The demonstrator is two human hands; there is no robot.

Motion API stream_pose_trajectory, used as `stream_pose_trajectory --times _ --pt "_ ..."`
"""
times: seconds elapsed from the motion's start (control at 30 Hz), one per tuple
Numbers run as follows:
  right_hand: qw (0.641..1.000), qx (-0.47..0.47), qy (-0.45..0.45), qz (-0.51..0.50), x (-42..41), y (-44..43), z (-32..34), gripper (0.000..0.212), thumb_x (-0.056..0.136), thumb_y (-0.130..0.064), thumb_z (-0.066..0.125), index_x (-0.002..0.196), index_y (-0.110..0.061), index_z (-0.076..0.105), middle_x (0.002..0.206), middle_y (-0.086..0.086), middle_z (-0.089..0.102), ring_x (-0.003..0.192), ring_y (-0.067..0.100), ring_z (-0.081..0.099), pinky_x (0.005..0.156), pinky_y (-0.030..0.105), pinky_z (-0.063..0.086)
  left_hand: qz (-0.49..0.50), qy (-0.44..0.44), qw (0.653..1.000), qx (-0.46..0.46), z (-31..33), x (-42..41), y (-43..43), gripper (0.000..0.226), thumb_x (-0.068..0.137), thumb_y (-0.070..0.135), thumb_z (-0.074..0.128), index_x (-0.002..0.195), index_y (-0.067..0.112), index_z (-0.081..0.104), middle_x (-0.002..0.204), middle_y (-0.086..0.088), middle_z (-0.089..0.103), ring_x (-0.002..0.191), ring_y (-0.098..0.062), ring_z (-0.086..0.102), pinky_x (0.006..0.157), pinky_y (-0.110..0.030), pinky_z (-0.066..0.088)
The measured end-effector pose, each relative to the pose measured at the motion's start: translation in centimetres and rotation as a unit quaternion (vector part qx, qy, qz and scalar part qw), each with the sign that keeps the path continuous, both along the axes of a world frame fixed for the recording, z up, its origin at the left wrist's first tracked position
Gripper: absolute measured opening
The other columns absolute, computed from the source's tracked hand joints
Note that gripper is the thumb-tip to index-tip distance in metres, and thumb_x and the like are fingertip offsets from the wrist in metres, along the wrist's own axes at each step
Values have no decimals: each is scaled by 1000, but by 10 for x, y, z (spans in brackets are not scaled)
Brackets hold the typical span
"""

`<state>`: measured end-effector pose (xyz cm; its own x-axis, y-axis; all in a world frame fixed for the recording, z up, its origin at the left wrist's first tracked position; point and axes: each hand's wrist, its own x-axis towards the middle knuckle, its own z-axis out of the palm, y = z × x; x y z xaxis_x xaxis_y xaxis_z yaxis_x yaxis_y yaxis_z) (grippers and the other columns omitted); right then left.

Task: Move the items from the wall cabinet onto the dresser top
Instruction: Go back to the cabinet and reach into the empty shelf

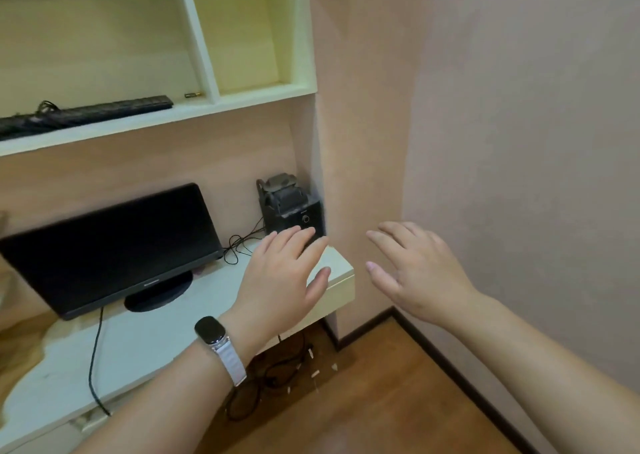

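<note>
The pale wall cabinet hangs at upper left. On its lower shelf lie a black keyboard with a tangled cable and a small brass-coloured object. The right-hand compartment holds nothing I can see. Below it runs the white dresser top. My left hand, with a watch on its wrist, hovers open over the dresser's right end, its fingertips in front of a black speaker box. My right hand is open in the air to the right of the dresser, holding nothing.
A black monitor stands on the dresser, its cable trailing over the front edge. The speaker box sits in the back right corner with thin wires beside it. Pink walls close in on the right. Cables and small white bits lie on the wooden floor.
</note>
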<state>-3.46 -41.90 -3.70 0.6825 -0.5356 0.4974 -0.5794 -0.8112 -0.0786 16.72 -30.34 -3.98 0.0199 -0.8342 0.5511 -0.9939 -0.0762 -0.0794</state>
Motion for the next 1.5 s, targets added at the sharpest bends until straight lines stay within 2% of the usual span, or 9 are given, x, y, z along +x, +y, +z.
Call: stream_pose_trajectory --times 0.2,0.37,0.5,0.8,1.03,1.17,1.33,1.5 --pt "1000 -24 6 -11 68 -46 21 53 89 -50 41 126 -16 60 126 6 61 117 27 54 90 41 46 2 0 1000 -21 7 73 -55 45 92 42 52 130 19 61 134 -3 60 128 -25 50 108 -44 37" --pt "998 -65 -10 -10 133 -92 48 51 89 -49 42 121 -14 62 121 8 62 111 30 56 86 40 47 -14 -6 996 -84 30 139 -101 41 87 38 56 120 14 67 125 -7 65 118 -30 57 101 -46 43" --pt "995 -95 -25 -25 175 -123 67 51 89 -48 43 120 -12 62 120 10 63 109 31 57 84 41 48 -27 -18 994 -100 49 189 -135 43 87 37 57 122 14 66 126 -8 64 119 -31 56 101 -47 42" --pt "993 -99 -5 -59 219 -185 96 55 90 -51 38 126 -15 58 125 7 60 113 28 55 86 40 45 -38 -12 994 -102 71 249 -204 45 89 38 54 127 15 62 133 -10 59 125 -31 52 105 -48 37" --pt "995 -53 -71 -37 243 -246 120 59 88 -54 34 130 -17 54 130 4 56 120 26 49 93 42 43 -33 -55 989 -137 107 266 -252 46 88 40 54 125 14 63 130 -10 61 120 -31 55 102 -46 39" --pt "991 -60 -118 -2 256 -294 146 63 86 -55 34 131 -16 54 132 7 55 122 28 48 95 41 41 -6 -89 982 -167 137 267 -283 43 88 39 53 121 14 65 126 -9 63 116 -31 55 99 -43 37" --pt "979 -64 -185 59 261 -354 187 65 85 -56 34 133 -16 52 134 5 54 123 24 45 99 34 37 18 -136 970 -203 182 263 -333 42 87 39 53 117 13 68 122 -11 65 111 -32 59 92 -43 43" --pt "956 -74 -246 139 267 -399 218 63 86 -55 38 134 -15 50 132 2 53 120 16 43 94 20 31 56 -161 957 -235 223 267 -368 44 88 39 53 120 12 67 125 -12 63 114 -33 58 95 -45 42"
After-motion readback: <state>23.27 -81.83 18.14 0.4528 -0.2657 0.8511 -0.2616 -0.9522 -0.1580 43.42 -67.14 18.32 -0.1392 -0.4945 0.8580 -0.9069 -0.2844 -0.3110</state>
